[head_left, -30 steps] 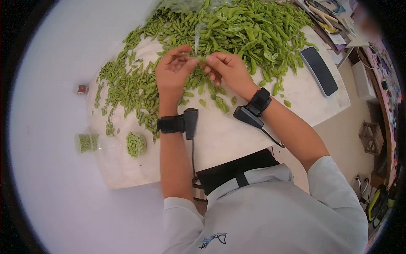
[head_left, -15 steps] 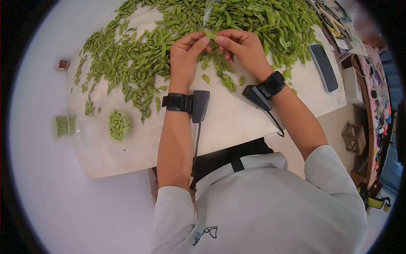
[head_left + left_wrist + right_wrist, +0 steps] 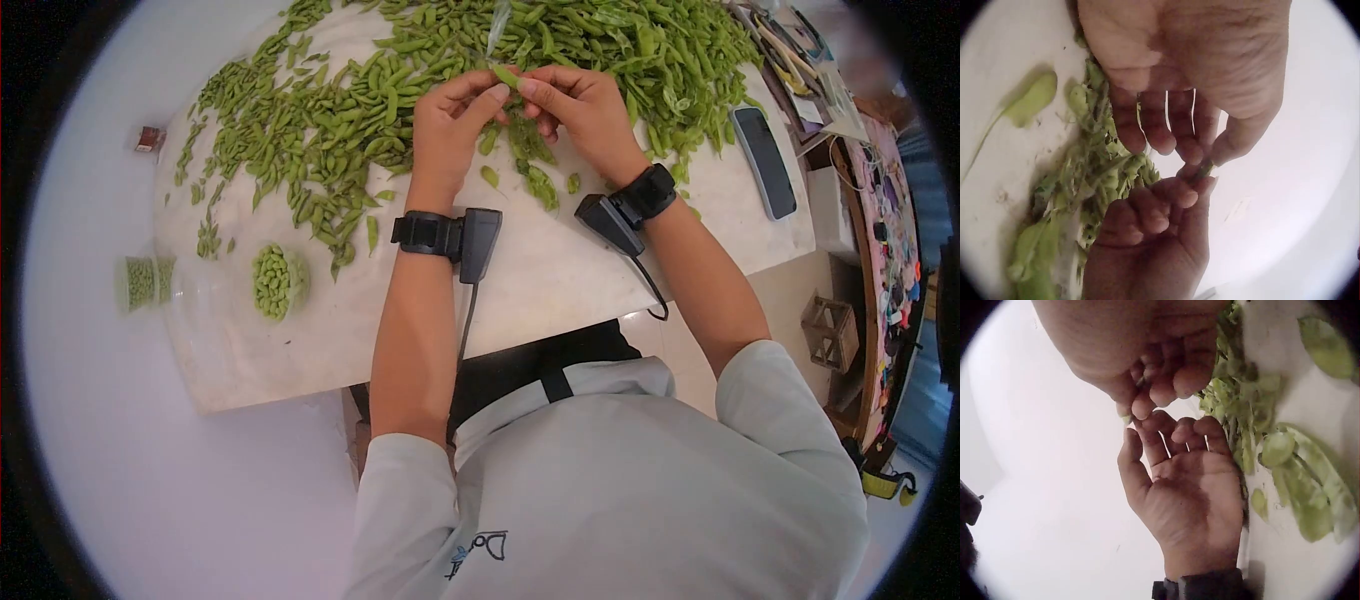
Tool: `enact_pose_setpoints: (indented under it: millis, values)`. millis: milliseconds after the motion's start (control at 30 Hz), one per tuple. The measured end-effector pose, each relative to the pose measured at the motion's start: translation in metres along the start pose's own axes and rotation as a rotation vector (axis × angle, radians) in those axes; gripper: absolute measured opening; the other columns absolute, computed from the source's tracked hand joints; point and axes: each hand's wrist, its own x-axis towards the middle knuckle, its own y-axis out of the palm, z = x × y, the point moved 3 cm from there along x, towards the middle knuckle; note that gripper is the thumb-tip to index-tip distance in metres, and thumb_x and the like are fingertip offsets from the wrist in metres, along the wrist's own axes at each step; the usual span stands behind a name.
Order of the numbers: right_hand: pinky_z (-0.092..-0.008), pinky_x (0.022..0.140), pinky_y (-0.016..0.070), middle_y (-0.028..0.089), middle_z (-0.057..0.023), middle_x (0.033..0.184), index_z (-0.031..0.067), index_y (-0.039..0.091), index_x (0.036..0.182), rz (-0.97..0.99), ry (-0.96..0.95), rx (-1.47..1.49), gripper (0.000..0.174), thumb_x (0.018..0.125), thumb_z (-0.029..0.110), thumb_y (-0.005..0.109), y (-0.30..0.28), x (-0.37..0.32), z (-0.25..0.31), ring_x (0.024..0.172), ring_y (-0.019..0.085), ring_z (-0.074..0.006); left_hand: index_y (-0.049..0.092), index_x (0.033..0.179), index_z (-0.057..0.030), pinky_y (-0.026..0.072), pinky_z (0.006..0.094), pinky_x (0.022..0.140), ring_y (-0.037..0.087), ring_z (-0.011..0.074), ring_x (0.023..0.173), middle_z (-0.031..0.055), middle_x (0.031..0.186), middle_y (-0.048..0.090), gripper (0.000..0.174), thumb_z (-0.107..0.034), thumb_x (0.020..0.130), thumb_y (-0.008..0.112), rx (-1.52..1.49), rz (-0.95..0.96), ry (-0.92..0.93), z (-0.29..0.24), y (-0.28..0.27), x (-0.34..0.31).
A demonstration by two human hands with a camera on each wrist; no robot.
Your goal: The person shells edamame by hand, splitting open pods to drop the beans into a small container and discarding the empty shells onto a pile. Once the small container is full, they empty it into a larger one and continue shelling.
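Green pod (image 3: 505,76) sits pinched at the fingertips of the left hand (image 3: 450,125) and right hand (image 3: 580,110), just above the heap of pods (image 3: 620,45) on the table (image 3: 540,290); shelling seems underway, and splitting it calls for thumbs prying the seam

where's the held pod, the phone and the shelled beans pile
pod (image 3: 505,75): head view, its visible middle
phone (image 3: 764,160): head view, middle of its screen
shelled beans (image 3: 272,282): head view, middle of the pile
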Motion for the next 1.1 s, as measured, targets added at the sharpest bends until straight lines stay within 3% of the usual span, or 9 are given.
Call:
enact_pose_setpoints:
  millis: [633,1100]
  values:
    - [-0.0185,0.044,0.0404,0.062,-0.0003,0.066,0.0014,0.067,0.09,0.031,0.006,-0.145,0.021,0.086,0.022,0.063,-0.0009,0.0012,-0.0021,0.049,0.049,-0.0032,0.063,0.086,0.0047,0.0462,0.0229,0.066,0.058,0.0106,0.071,0.0052,0.077,0.062,0.011,-0.005,0.082,0.06,0.22,-0.121,0.017,0.004,-0.0042,-0.0016]
    - [-0.0192,0.045,0.0439,0.061,-0.0029,0.066,-0.0014,0.065,0.086,0.067,0.11,-0.001,0.022,0.086,0.021,0.063,0.0005,0.0,-0.0011,0.048,0.052,-0.0051,0.059,0.081,0.0012,0.0434,0.0231,0.066,0.055,0.0102,0.069,0.003,0.075,0.059,0.01,-0.008,0.084,0.056,0.184,-0.071,0.015,0.0018,-0.0016,-0.0016]
